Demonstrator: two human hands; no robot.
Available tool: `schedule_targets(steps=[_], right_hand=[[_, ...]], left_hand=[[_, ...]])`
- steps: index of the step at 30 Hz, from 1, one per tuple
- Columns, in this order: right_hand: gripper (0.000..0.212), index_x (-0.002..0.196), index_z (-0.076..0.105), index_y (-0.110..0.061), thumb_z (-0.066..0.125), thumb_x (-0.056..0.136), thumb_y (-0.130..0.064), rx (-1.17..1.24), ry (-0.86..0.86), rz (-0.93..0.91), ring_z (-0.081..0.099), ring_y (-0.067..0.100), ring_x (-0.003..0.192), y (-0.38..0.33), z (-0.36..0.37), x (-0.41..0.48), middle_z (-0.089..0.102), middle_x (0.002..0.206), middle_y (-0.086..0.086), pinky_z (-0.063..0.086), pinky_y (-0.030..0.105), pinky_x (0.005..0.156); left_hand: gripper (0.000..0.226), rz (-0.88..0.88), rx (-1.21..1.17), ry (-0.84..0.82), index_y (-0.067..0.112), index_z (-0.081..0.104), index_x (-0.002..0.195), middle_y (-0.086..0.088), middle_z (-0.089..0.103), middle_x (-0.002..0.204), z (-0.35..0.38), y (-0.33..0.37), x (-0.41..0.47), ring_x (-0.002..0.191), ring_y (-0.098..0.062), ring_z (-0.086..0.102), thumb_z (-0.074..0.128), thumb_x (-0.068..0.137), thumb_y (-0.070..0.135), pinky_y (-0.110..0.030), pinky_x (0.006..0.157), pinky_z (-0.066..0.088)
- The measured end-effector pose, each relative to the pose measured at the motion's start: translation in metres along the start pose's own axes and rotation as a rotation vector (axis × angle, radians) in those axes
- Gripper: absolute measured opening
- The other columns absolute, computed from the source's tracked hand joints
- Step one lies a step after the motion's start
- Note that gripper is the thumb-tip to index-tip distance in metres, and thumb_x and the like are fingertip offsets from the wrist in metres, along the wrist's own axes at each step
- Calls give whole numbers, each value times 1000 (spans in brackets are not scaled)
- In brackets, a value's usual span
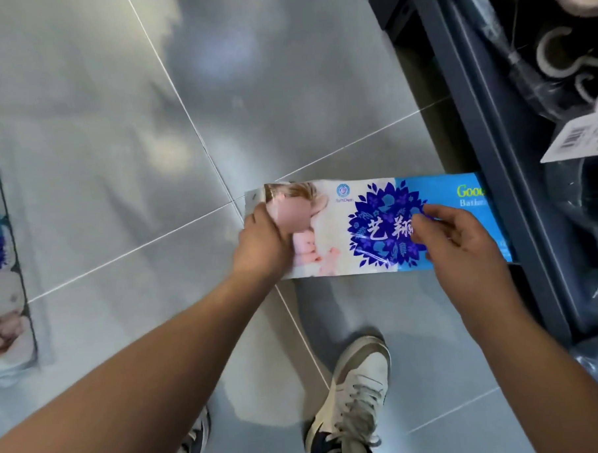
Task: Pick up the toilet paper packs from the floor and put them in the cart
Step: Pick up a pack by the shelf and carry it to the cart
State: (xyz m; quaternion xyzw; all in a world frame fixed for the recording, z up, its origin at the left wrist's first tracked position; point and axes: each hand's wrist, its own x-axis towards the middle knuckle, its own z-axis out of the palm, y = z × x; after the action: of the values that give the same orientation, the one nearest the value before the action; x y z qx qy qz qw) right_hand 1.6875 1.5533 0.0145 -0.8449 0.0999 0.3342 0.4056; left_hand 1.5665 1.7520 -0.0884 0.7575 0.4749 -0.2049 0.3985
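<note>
Plastic wrap looked slippery: the left hand (262, 243) pinched one end of the pack (339, 229), the right hand (462, 236) gripped its top, so it might slip or bump the cart (514, 169).

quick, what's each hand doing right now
Left hand: closed on the left end of the toilet paper pack.
Right hand: pinching the pack's wrapper near the middle.
</note>
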Motion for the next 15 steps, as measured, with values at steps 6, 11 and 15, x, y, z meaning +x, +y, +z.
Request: schedule_targets(steps=[6, 11, 15], right_hand=[[51, 120, 57, -37, 72, 76, -59, -173, 55, 55, 68, 6, 101, 18, -24, 20, 69, 102, -20, 53, 42, 100], [89, 147, 40, -14, 81, 77, -50, -366, 125, 111, 64, 23, 114, 40, -35, 50, 66, 129, 4, 49, 42, 97], [98, 141, 49, -9, 83, 67, -63, -340, 76, 170, 63, 30, 119, 51, -26, 78, 62, 135, 10, 50, 44, 101]], left_hand=[[61, -20, 175, 147, 10, 49, 128, -22, 57, 126, -63, -35, 26, 115, -43, 56, 37, 91, 57, -55, 96, 46], [62, -37, 436, 214, 15, 36, 145, -19, 49, 138, -99, -56, 39, 122, -44, 51, 34, 99, 56, -55, 97, 39], [55, 85, 276, 205, 14, 42, 143, -17, 55, 135, -108, -56, 53, 122, -40, 53, 44, 99, 46, -52, 101, 43]])
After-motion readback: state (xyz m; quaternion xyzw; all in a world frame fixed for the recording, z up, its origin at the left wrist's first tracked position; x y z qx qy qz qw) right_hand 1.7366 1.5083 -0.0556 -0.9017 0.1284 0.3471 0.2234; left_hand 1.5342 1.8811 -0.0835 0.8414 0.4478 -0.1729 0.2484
